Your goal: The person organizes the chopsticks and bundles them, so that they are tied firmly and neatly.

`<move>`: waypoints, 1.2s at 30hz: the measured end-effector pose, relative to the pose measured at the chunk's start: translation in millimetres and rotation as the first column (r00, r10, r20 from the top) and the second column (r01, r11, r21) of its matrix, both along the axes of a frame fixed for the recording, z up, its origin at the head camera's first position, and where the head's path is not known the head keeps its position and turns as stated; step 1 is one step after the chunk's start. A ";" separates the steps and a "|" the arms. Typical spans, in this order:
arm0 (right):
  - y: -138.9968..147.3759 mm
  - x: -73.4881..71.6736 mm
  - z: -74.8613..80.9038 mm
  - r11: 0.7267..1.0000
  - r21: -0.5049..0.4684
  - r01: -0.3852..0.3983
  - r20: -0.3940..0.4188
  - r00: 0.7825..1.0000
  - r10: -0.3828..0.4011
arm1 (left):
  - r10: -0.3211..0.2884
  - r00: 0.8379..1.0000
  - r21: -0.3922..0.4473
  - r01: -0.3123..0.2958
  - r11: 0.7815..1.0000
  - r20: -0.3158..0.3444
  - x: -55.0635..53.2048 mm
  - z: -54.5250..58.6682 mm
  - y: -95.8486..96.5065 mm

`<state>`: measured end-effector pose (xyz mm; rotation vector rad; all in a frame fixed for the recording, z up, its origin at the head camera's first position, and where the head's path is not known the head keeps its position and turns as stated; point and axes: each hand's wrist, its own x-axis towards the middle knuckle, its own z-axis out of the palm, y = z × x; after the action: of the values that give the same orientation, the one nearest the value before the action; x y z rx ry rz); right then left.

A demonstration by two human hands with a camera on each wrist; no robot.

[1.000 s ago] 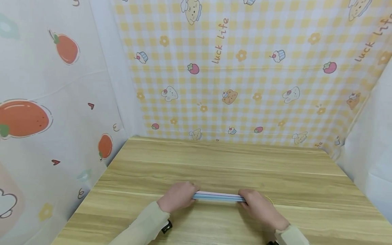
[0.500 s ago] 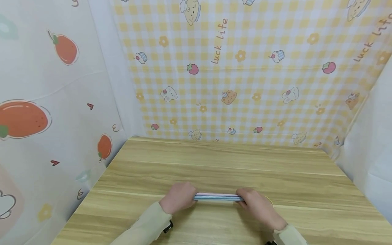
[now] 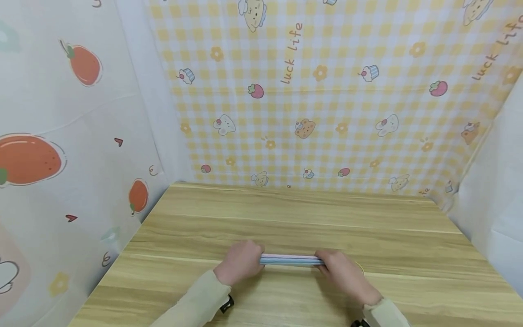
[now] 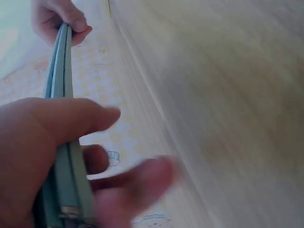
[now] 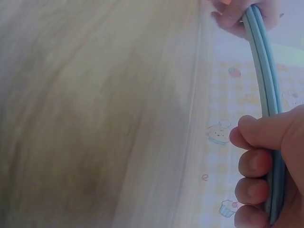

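A bundle of long thin pastel sticks, pink and pale blue, is held crosswise above the table between both hands. My left hand grips its left end. In the left wrist view its thumb lies across the sticks and its fingers, partly blurred, curl from the other side. A small metallic band shows at that end. My right hand grips the other end, its fingers curled round the sticks, which look slightly bent in the right wrist view. The ends within the right hand are hidden.
A thin yellow loop lies on the wooden table just beyond my right hand, partly hidden by it. A yellow checked cloth hangs behind the table, and a white printed cloth hangs at the left.
My left hand has shifted slightly to the right, so a little less of the bundle shows between the hands. Both hands keep their grip.
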<state>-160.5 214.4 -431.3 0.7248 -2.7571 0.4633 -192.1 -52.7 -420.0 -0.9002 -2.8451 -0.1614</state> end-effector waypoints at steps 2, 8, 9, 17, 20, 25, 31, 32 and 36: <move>-1.2 0.1 -0.5 1.000 0.012 0.005 -0.011 1.000 -0.005 | 0.023 1.000 -0.034 -0.023 0.999 -0.008 2.5 0.2 0.5; -2.9 0.8 -2.2 0.999 0.028 0.014 -0.018 1.000 -0.014 | 0.056 0.996 -0.079 -0.062 0.995 -0.073 7.5 -0.4 1.0; -2.8 0.9 -2.4 1.000 0.028 0.014 -0.020 1.000 -0.013 | 0.055 0.995 -0.081 -0.063 0.995 -0.087 8.0 -0.5 1.0; -2.4 1.5 -1.5 1.000 0.013 -0.002 -0.013 1.000 0.002 | 0.057 0.986 -0.125 -0.078 0.989 -0.160 9.7 1.1 1.0; -1.8 1.4 -1.2 1.000 0.003 -0.001 -0.008 1.000 0.002 | 0.045 0.988 -0.114 -0.063 0.991 -0.147 10.4 3.3 0.9; -1.4 1.1 0.0 1.000 -0.006 0.010 -0.009 1.000 -0.010 | 0.035 0.996 -0.041 -0.038 0.998 -0.081 9.5 5.6 1.2; -2.8 0.6 2.8 0.998 -0.001 0.056 -0.021 0.998 -0.056 | 0.063 0.998 0.075 -0.064 0.995 0.006 5.9 5.3 3.5; -3.0 0.6 3.2 0.998 0.003 0.064 -0.028 0.998 -0.064 | 0.060 0.998 0.074 -0.060 0.995 -0.001 5.4 5.2 3.8; -2.8 0.5 3.4 0.997 0.003 0.071 -0.038 0.997 -0.071 | 0.026 0.999 0.020 -0.025 0.999 -0.020 4.0 4.3 3.0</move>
<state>-160.0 211.6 -427.9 0.6279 -2.7394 0.4244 -188.1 -49.8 -415.7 -0.8566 -2.8296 -0.1760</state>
